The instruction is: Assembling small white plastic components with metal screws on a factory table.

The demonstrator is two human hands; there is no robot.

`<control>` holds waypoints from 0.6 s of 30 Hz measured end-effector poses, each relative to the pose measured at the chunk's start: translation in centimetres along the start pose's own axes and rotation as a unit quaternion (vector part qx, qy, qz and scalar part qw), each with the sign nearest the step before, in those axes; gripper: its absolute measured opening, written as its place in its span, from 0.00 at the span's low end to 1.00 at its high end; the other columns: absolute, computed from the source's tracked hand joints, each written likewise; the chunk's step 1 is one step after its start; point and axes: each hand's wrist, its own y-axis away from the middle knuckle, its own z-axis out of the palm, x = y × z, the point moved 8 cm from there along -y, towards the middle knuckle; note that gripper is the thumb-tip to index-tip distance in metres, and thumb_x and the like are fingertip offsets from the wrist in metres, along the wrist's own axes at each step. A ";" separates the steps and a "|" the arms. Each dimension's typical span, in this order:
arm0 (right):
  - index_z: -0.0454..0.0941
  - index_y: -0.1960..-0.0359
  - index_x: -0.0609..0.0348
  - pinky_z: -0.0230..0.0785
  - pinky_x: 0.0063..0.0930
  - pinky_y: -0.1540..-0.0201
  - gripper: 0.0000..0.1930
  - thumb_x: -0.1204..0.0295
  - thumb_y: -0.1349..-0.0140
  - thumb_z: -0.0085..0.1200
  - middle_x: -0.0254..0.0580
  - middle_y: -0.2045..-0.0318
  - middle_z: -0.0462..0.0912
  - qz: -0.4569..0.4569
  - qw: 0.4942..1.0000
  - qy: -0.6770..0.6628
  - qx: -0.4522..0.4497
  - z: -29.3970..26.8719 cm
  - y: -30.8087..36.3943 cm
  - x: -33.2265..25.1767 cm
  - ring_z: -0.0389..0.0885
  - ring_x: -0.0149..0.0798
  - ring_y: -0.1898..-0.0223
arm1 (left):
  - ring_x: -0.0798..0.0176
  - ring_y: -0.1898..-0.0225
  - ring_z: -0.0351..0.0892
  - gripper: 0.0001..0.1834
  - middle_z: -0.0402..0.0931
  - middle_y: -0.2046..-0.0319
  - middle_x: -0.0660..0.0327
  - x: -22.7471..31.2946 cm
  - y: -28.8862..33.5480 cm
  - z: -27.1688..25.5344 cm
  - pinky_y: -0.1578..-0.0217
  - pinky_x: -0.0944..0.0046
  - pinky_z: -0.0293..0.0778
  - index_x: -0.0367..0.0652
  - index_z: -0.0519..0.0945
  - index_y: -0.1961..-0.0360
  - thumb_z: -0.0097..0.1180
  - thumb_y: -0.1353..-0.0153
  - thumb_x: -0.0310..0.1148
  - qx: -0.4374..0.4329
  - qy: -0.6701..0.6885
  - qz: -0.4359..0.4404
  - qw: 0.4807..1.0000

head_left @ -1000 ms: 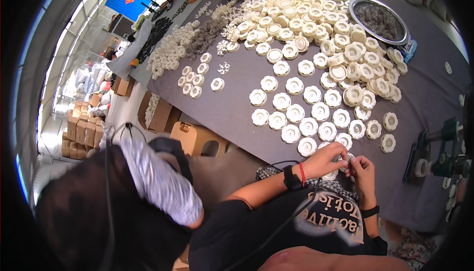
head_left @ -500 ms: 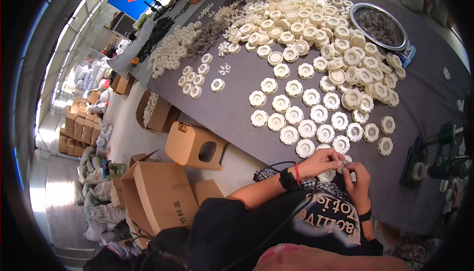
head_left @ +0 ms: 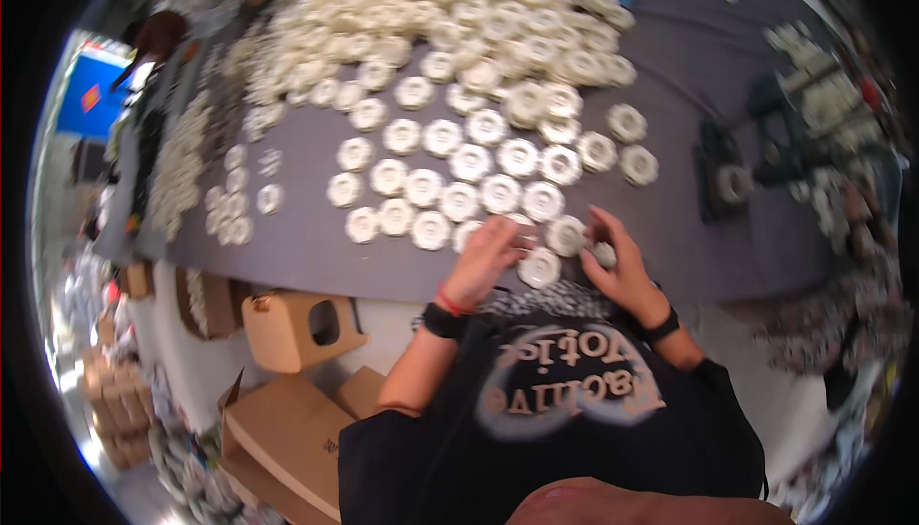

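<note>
white discs (head_left: 567, 235) (2) sit btwn l hand (head_left: 493, 252) & r hand (head_left: 618, 262), fingers bent, can't tell if gripping.

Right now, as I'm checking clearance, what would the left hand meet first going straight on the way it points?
Probably the white, scalloped, round, plastic-looking cap just left of the right hand, though depth is unclear.

The head camera, a wide fisheye, looks steeply down and forward from above the person's own black shirt (head_left: 593, 456), which fills the lower middle. The hands (head_left: 488, 255) sit close, just below centre, with the desk (head_left: 316, 262) stretching away beyond them, while the broad sweep also takes in floor (head_left: 397, 312) on the left, curving toward a dark rim.
</note>
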 end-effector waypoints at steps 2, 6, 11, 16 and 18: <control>0.64 0.42 0.60 0.68 0.26 0.58 0.29 0.77 0.48 0.56 0.40 0.62 0.72 0.029 0.999 -0.008 0.015 -1.7 0.3 1.6 0.72 0.33 0.65 | 0.64 0.63 0.78 0.11 0.77 0.62 0.56 -0.4 0.5 -1.1 0.58 0.63 0.75 0.40 0.71 0.62 0.44 0.32 0.37 0.023 -0.004 -0.002 1.000; 0.65 0.42 0.61 0.68 0.25 0.59 0.29 0.75 0.48 0.58 0.39 0.65 0.71 0.087 0.995 0.005 0.043 -3.7 1.9 3.7 0.72 0.32 0.66 | 0.68 0.66 0.76 0.14 0.77 0.66 0.59 -2.0 0.7 -1.0 0.60 0.68 0.73 0.39 0.74 0.63 0.45 0.32 0.40 0.000 -0.039 -0.049 0.998; 0.71 0.53 0.61 0.68 0.28 0.62 0.20 0.73 0.50 0.59 0.42 0.66 0.71 0.108 0.985 0.134 0.029 -4.2 3.5 4.9 0.74 0.38 0.66 | 0.70 0.65 0.75 0.13 0.78 0.65 0.61 -3.3 0.5 0.4 0.60 0.70 0.71 0.38 0.74 0.64 0.46 0.32 0.39 -0.031 -0.096 -0.095 0.990; 0.73 0.66 0.59 0.66 0.36 0.64 0.13 0.72 0.53 0.61 0.42 0.67 0.71 0.038 0.964 0.260 0.030 -3.7 3.2 4.2 0.73 0.45 0.65 | 0.71 0.62 0.77 0.11 0.79 0.61 0.59 -3.6 0.8 1.3 0.59 0.71 0.71 0.36 0.75 0.62 0.50 0.34 0.35 -0.038 -0.136 -0.094 0.986; 0.74 0.66 0.58 0.66 0.38 0.64 0.13 0.71 0.53 0.61 0.43 0.65 0.73 -0.006 0.947 0.323 0.004 -2.9 3.0 3.6 0.73 0.47 0.65 | 0.71 0.61 0.77 0.11 0.79 0.59 0.59 -3.4 0.9 1.5 0.58 0.72 0.71 0.35 0.75 0.60 0.51 0.35 0.33 -0.041 -0.151 -0.091 0.983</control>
